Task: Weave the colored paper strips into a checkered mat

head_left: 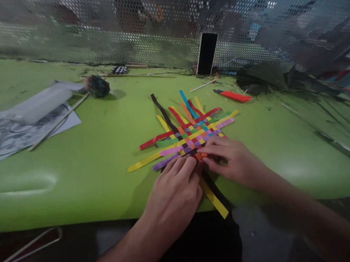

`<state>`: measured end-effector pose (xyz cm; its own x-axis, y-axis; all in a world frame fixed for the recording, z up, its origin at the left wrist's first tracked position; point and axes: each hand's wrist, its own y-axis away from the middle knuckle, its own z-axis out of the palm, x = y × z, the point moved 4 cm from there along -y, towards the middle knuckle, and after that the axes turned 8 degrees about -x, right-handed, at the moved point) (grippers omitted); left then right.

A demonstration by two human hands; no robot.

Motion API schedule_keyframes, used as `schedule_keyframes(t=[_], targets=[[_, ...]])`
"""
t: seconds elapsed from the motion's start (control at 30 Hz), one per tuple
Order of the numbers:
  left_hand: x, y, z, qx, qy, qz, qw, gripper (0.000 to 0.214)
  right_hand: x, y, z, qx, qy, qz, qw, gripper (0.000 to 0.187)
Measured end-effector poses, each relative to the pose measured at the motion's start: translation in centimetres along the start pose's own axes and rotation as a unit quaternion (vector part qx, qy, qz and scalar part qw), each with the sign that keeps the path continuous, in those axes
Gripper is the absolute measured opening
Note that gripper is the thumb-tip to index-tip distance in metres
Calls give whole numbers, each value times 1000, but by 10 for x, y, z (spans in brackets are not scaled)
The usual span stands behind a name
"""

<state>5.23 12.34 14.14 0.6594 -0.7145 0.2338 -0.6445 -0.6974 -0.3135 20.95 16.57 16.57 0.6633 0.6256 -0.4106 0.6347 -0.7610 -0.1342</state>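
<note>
A flat weave of coloured paper strips (190,134) lies on the green table (90,165), with red, yellow, purple, blue, black and green strips crossing each other. My left hand (175,191) rests at the weave's near edge, fingers together and pressing down on the strips. My right hand (233,159) comes in from the right, its fingertips pinched on an orange strip (201,156) at the near edge. A yellow strip (216,202) and a black one run out under my hands past the table's front edge.
A phone (207,53) leans on the perforated metal screen at the back. An orange-handled tool (234,96) lies behind the weave. Printed paper (19,126), a thin stick (57,122) and a dark ball (97,86) sit at left. Dark scraps (264,81) pile at right.
</note>
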Motion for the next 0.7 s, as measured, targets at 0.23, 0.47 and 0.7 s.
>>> schedule_keyframes(t=[0.23, 0.47, 0.7], targets=[[-1, 2, -1, -21, -12, -1, 1000, 16, -9, -15, -1, 18, 6, 83, 996, 18], [-1, 2, -2, -20, -5, 0, 1000, 19, -16, -14, -1, 69, -21, 55, 996, 17], [0, 2, 0, -5, 1, 3, 1000, 13, -11, 0, 1, 157, -57, 57, 984, 25]])
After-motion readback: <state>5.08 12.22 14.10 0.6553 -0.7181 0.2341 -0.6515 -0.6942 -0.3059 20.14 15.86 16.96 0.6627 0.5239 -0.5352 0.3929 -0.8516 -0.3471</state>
